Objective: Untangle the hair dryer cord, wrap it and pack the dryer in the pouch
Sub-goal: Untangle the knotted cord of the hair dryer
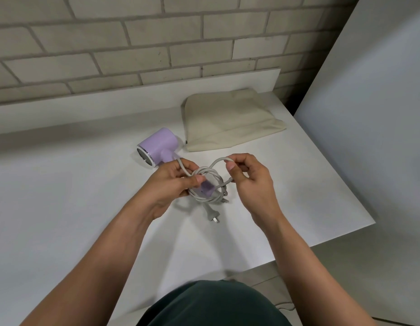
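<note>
A lilac hair dryer (157,145) lies on its side on the white table (63,184), its chrome end facing left. Its grey cord (209,184) runs from the handle into a tangled coil held just above the table. My left hand (178,182) grips the coil against a lilac piece at its middle. My right hand (249,177) pinches a loop of the cord pulled up to the right. The grey plug (211,216) hangs below the coil, near the table. A beige fabric pouch (227,121) lies flat behind my hands, to the right of the dryer.
A brick wall (133,43) runs along the back, with a low white ledge at its foot. A large white panel (369,114) stands at the right. The table's right edge slants close to my right forearm.
</note>
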A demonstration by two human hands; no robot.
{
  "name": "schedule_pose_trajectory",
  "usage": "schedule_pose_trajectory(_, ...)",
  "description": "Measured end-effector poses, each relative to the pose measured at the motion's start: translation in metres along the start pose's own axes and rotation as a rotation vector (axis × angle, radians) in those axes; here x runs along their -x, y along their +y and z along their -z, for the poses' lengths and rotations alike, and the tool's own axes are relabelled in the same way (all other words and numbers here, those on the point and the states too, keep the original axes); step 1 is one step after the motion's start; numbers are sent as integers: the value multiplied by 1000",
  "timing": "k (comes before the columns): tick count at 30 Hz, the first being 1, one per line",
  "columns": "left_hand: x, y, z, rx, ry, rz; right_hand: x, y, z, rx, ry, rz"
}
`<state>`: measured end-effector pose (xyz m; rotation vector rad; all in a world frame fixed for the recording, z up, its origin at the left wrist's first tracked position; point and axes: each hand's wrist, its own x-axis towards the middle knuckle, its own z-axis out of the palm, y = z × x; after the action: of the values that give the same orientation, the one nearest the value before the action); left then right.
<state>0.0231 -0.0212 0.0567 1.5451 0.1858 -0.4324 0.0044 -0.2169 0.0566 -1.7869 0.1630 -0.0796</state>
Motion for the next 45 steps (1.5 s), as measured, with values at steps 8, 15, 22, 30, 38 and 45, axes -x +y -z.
schedule_pose_trajectory(8, 1, 2, -3, -266, -35, -138, -17, -25, 17, 303, -493, -237)
schedule_pose_trajectory(15, -4, -7, -5, -260, 161, -113, -9, -9, 4, 256, -355, -138)
schedule_pose_trajectory(22, 15, 2, -1, -671, 15, -32, -8, -4, 6, 251, -281, -20)
schedule_pose_trajectory(30, 40, 59, 14, -1059, 323, -586, -6, -4, 17, 258, -283, 57)
schedule_pose_trajectory(38, -1, 35, 6, -915, -225, -324, -6, -4, 22, 209, -255, 154)
schedule_pose_trajectory(45, 1, 29, -7, -847, -132, -449, -9, -16, 31, 338, -284, 79)
